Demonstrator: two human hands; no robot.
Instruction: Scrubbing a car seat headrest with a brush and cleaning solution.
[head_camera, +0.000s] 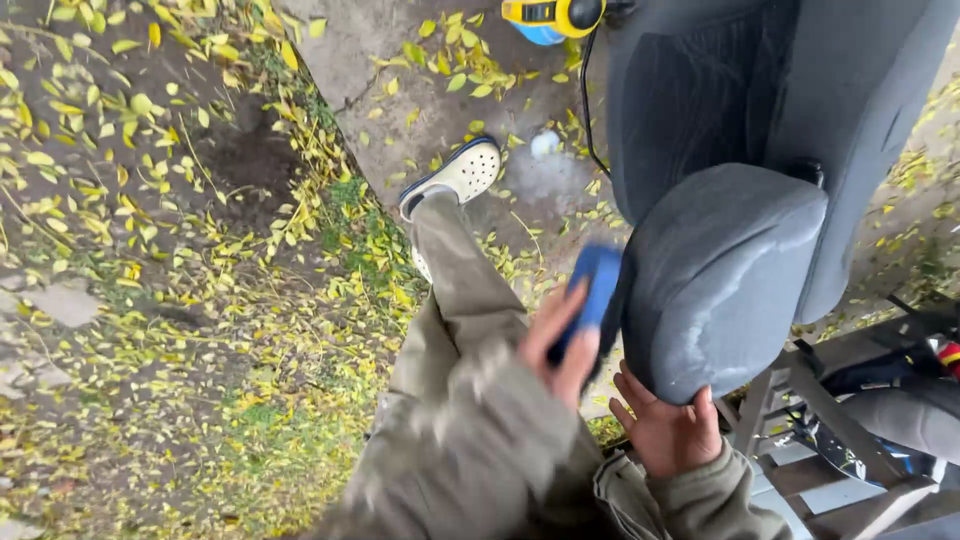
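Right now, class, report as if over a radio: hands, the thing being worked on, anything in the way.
Left hand grips blue sponge against grey headrest. Right hand braces headrest from below. Nothing between hands and headrest.

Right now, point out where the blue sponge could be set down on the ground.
Barest patch: the concrete slab between the white clog and the yellow tool, only lightly leaf-strewn. The dirt to its left is also open. Crowded: under the grey car seat, where the left hand, holding the sponge, and the right hand sit against the headrest, beside wooden slats.
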